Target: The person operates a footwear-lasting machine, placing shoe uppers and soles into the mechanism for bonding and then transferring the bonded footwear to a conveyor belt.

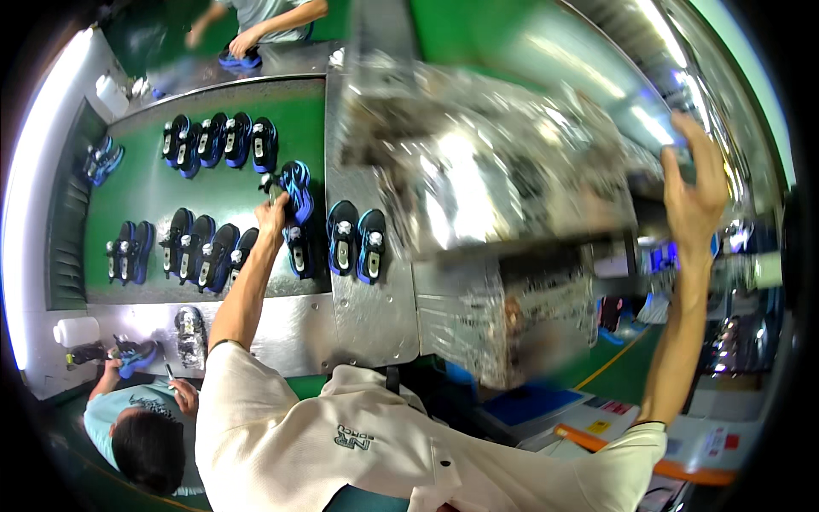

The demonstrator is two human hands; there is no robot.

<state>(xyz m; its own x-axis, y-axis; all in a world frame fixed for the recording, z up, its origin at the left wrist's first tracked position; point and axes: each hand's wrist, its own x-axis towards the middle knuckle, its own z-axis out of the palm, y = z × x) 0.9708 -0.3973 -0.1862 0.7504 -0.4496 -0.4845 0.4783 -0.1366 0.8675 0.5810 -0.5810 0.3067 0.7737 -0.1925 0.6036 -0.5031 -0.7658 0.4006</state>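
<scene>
My left hand [271, 212] is closed at the near side of a black-and-blue sports shoe [296, 189], which is tilted over the green belt. A second shoe [299, 253] lies just below it on the belt. My right hand [695, 192] is raised at the far right with its fingers apart, holding nothing. It is beside a large machine housing [486, 162] wrapped in shiny clear plastic, which looks blurred. Whether the fingers touch the machine's edge I cannot tell. Two black-and-blue shoes [342, 243] stand side by side on the metal ledge between belt and machine.
On the green belt [136, 192] several shoes stand in rows, with white stuffing in their openings. A metal rim [294, 320] borders it. Across the belt a person [273, 21] handles a shoe; at lower left another person [149, 439] holds one. White bottles [77, 331] stand nearby.
</scene>
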